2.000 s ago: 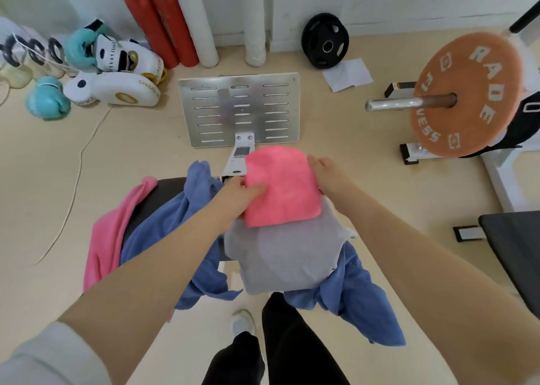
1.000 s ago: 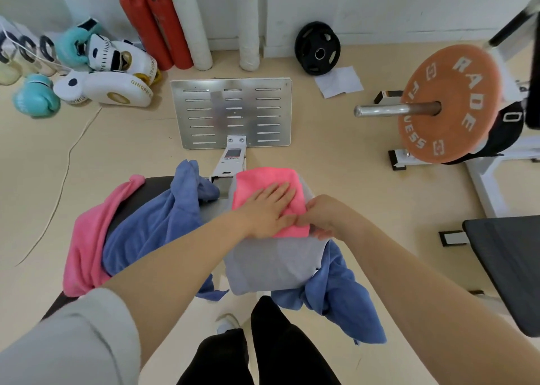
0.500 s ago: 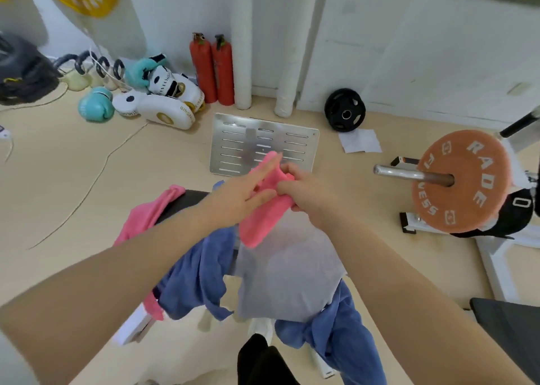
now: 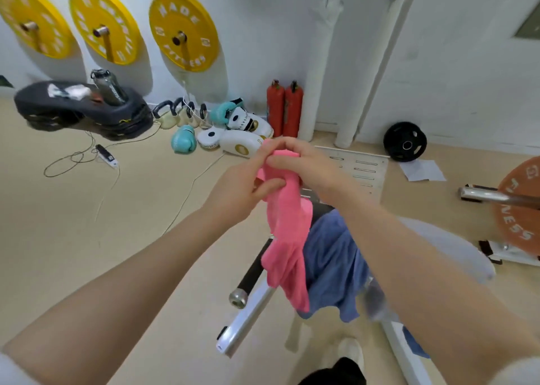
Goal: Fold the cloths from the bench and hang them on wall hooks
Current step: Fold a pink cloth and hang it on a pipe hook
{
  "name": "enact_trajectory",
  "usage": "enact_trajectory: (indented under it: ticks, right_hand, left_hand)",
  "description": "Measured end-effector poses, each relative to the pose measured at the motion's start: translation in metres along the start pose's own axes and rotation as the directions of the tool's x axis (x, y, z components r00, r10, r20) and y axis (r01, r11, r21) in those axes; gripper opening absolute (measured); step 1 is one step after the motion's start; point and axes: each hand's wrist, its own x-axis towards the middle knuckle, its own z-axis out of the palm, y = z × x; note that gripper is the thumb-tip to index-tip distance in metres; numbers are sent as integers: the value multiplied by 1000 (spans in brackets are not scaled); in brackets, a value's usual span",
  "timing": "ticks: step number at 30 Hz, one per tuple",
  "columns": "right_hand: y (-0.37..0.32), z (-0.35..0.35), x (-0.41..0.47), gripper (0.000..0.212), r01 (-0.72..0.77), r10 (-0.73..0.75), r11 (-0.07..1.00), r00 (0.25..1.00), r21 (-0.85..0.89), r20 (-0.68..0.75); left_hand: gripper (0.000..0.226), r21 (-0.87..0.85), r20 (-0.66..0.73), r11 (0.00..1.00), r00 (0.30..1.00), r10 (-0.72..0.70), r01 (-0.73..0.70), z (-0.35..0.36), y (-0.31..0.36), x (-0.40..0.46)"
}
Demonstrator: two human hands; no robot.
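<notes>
A folded pink cloth [image 4: 287,238] hangs in the air in front of me, lifted off the bench. My left hand [image 4: 236,189] grips its upper left part with the thumb across it. My right hand [image 4: 298,162] pinches the top fold from the right. Beneath it the black bench [image 4: 254,270] carries a blue cloth [image 4: 333,265] and a grey cloth [image 4: 455,250], partly hidden by my right forearm. No wall hook can be made out; pegs on the wall hold yellow weight plates [image 4: 182,31].
Red cylinders [image 4: 285,108], boxing gloves and pads [image 4: 230,130] line the wall ahead. A metal footplate [image 4: 362,168] lies behind the bench. Cables [image 4: 96,162] trail on the floor to the left. An orange barbell plate [image 4: 520,206] stands on the right.
The pink cloth was pressed flat on the grey cloth, then both hands lifted it off the bench. The view has swung up and to the left toward the wall.
</notes>
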Motion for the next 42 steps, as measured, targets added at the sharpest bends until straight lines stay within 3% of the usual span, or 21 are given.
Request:
enact_trajectory:
  ticks: [3,8,13,18,23,33,35,39,42]
  right_hand:
    - [-16,61,6,3,23,-20,998,999,66,-49]
    - [-33,127,22,17,67,-50,986,993,152,-110]
    - [-34,162,51,20,96,-84,987,991,125,-100]
    - [-27,173,87,7,139,-140,990,990,-32,-25]
    - [-35,179,184,17,132,-132,991,989,-3,72]
    - [-87,115,391,39,112,-109,991,993,-71,37]
    - [-93,98,419,40,124,-126,988,992,-90,-16]
    - [-80,66,473,29,122,-147,987,946,-102,-288]
    - [-66,38,512,27,86,-129,989,892,-117,-433]
  left_hand:
    - [56,-68,-6,998,1000,-20,20,-45,-29,-29]
    - [41,-167,11,985,999,-41,43,-98,-65,-53]
    - [34,-252,-11,966,998,-55,51,-131,-108,-44]
    - [29,-171,194,982,980,-40,74,-160,-151,-19]
    - [28,-180,176,980,983,-47,79,-202,-206,54]
    - [36,-176,133,984,989,59,-35,-270,-273,277]
    - [30,-220,158,975,985,72,-36,-275,-280,317]
    - [10,-455,339,889,931,133,39,-270,-293,395]
    - [11,-482,401,875,898,182,37,-254,-302,453]
